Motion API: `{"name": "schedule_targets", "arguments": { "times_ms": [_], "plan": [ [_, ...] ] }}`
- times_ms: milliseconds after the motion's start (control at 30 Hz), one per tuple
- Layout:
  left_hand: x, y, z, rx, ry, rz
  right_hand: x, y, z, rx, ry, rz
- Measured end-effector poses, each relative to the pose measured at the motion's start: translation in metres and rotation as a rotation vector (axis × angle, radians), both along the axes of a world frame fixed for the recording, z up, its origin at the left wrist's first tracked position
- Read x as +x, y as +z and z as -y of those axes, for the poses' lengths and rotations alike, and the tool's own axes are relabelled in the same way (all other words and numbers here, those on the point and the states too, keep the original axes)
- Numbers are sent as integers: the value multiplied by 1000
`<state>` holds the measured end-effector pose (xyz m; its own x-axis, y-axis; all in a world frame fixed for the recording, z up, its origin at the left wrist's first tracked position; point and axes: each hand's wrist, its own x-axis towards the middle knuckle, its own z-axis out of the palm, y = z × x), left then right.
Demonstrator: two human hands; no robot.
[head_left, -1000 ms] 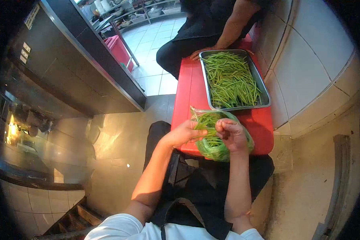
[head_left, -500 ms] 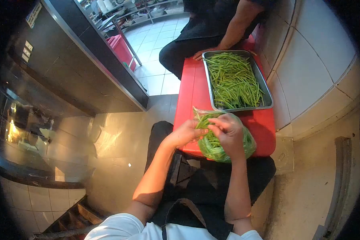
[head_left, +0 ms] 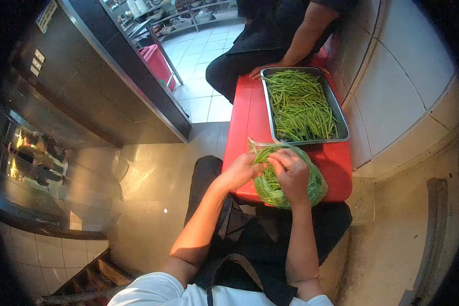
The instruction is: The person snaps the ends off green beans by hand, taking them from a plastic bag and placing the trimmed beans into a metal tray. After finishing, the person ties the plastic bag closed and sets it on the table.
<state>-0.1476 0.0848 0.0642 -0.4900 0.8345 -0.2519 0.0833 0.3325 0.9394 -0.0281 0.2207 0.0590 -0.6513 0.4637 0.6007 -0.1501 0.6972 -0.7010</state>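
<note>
Over an open green plastic bag (head_left: 316, 187) of green beans, both my hands are close together. My left hand (head_left: 241, 171) is closed round a few green beans (head_left: 262, 154). The fingers of my right hand (head_left: 290, 171) pinch at the ends of these beans, close to my left fingertips. The bag stands at the near end of a red bench (head_left: 246, 120). Just beyond it, a metal tray (head_left: 345, 133) holds many green beans (head_left: 301, 104).
A person in dark clothes (head_left: 262, 38) sits at the bench's far end, one hand beside the tray. A tiled wall (head_left: 392, 92) runs along the right. At the left are a dark partition (head_left: 112, 76) and a pink bin (head_left: 155, 64).
My right fingers have closed in on the beans by my left fingertips. The view has shifted slightly; the tray and bag rest where they were.
</note>
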Motion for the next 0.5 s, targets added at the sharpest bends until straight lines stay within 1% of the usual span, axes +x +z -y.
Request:
{"name": "schedule_targets", "arguments": {
  "times_ms": [67,133,233,267,333,433,467,500],
  "plan": [
    [1,2,-1,14,14,-3,-2,-4,-2,35,-8,6],
    [3,-2,-4,46,35,-82,-3,-6,-2,62,-26,17],
    [3,-10,-6,111,26,-170,-5,-14,4,-659,236,62],
    [3,-13,-6,135,16,-192,-4,-15,3,-819,310,44],
    [5,-2,-6,88,11,-225,-2,-15,2,-1136,461,4],
    [7,12,-6,15,2,-317,-2,-14,0,-1349,503,-76],
    [8,14,-7,-10,-4,-355,-1,-12,-1,-1308,495,-34],
    [7,9,-7,51,15,-409,0,-10,-3,-1266,484,6]
  ]
}}
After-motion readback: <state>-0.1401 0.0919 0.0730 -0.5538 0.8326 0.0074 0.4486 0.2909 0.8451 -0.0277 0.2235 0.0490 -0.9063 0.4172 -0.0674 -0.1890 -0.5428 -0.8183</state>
